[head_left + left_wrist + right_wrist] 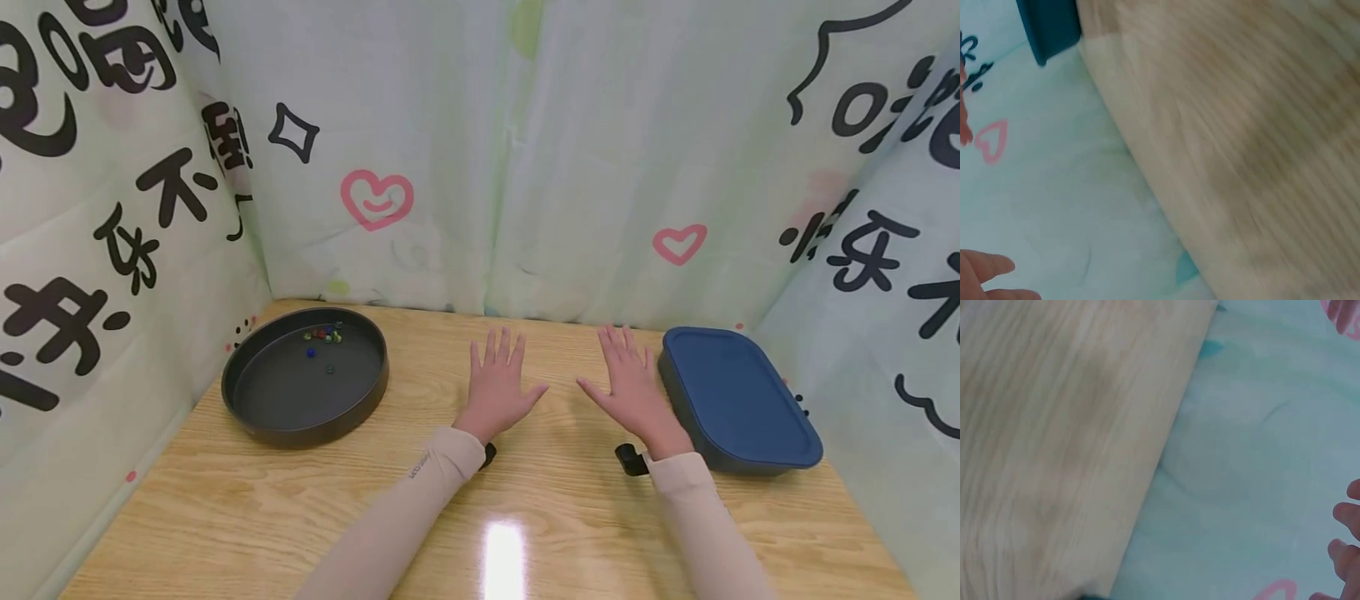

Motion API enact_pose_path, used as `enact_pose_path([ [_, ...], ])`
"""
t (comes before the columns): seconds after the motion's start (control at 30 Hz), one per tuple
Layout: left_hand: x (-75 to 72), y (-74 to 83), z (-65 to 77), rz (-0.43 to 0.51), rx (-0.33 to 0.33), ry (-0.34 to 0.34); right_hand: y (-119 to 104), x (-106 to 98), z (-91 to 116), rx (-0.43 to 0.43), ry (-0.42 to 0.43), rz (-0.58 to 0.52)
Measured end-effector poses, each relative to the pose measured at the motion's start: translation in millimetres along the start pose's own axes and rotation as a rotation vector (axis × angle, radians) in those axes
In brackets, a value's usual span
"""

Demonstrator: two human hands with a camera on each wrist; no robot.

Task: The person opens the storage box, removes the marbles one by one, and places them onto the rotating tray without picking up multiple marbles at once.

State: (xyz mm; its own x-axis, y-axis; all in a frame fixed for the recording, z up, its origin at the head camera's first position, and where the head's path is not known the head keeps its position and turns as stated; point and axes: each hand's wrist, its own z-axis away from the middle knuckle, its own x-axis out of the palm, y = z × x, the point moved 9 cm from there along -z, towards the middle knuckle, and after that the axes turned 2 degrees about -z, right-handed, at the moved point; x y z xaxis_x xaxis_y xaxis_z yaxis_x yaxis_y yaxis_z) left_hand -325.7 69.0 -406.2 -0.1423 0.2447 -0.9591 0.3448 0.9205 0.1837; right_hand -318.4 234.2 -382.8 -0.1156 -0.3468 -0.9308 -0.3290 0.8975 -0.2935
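Table [570,508], pale wood grain, glossy: my left hand [498,387] and right hand [634,389] lie flat on it, fingers spread, apart, holding nothing.

This looks like a small makeshift recording booth rather than a lived-in room. A pale wood-grain counter [525,517] is closed in on three sides by hanging pale green cloth curtains [525,167], printed with black cartoon lettering and pink hearts [377,198]. The cloth hangs right down to the counter's edges and hides the room behind it. A bright glare from overhead lighting [504,557] shows on the counter's near part.
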Motion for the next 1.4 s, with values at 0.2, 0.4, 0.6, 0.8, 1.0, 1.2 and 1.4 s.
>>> enact_pose_path([
  [0.2,13.1,36.9,-9.9,-0.010,0.056,-0.032,33.5,-27.8,11.3,0.017,0.050,0.036],
  [0.4,32.3,76.7,-17.6,-0.052,0.145,-0.080,74.3,-53.3,26.8,0.085,0.063,0.039],
  [0.6,49.3,111.5,-24.4,-0.126,0.201,-0.105,121.1,-70.9,43.2,0.168,0.061,0.050],
  [0.8,56.4,140.0,-30.2,-0.125,0.197,-0.107,163.7,-83.6,61.1,0.224,0.084,0.075],
  [1.0,61.9,162.4,-35.2,-0.124,0.153,-0.121,195.6,-88.2,79.3,0.274,0.095,0.089],
  [1.2,65.3,185.4,-33.2,-0.132,0.149,-0.111,211.0,-81.0,90.3,0.309,0.066,0.074],
  [1.4,69.1,213.2,-27.5,-0.223,0.222,-0.120,217.5,-73.6,96.6,0.342,0.038,0.051],
])
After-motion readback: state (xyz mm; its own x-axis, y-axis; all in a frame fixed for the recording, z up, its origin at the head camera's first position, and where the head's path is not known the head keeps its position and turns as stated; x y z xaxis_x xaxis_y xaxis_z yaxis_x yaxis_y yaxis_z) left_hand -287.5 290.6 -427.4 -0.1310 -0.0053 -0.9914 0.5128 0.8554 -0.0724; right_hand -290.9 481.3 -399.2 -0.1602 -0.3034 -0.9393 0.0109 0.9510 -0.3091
